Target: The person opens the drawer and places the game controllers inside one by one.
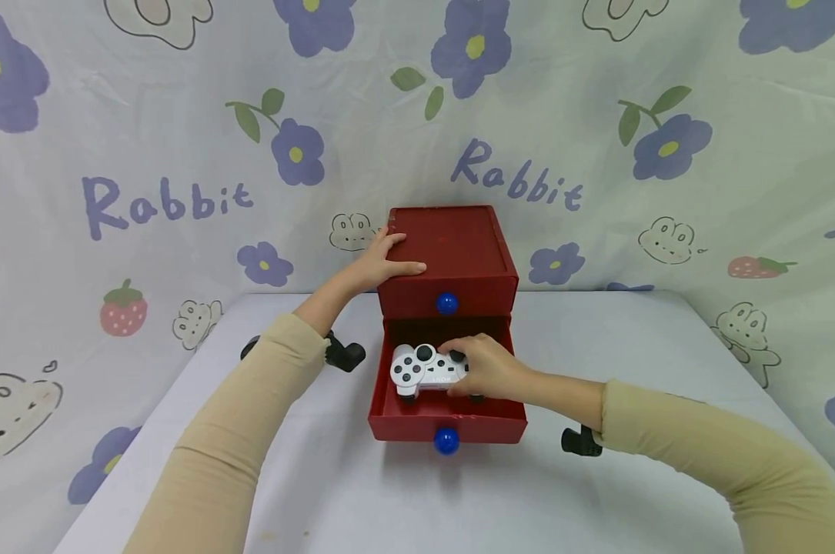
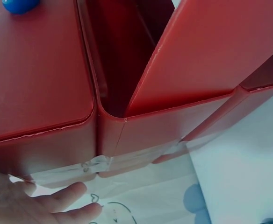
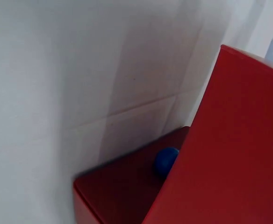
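A red two-drawer box [image 1: 452, 242] stands on the table with its lower drawer [image 1: 399, 428] pulled out. Inside that drawer is a white game controller [image 1: 417, 371] with black sticks and buttons. My right hand [image 1: 493, 371] grips the controller's right end, thumb and fingers on either side, covering that part. My left hand [image 1: 382, 263] rests on the box's top at its left edge, fingers spread. In the left wrist view, the left hand's fingers [image 2: 73, 198] extend beside the box's wall. The right wrist view shows red drawer panels [image 3: 234, 154] but neither hand nor controller.
Blue round knobs sit on the closed upper drawer [image 1: 417, 296] and on the lower drawer's front; the lower knob [image 1: 446, 441] sticks out toward me. White cloth covers the table [image 1: 597, 338]. A patterned curtain [image 1: 375, 138] hangs right behind the box.
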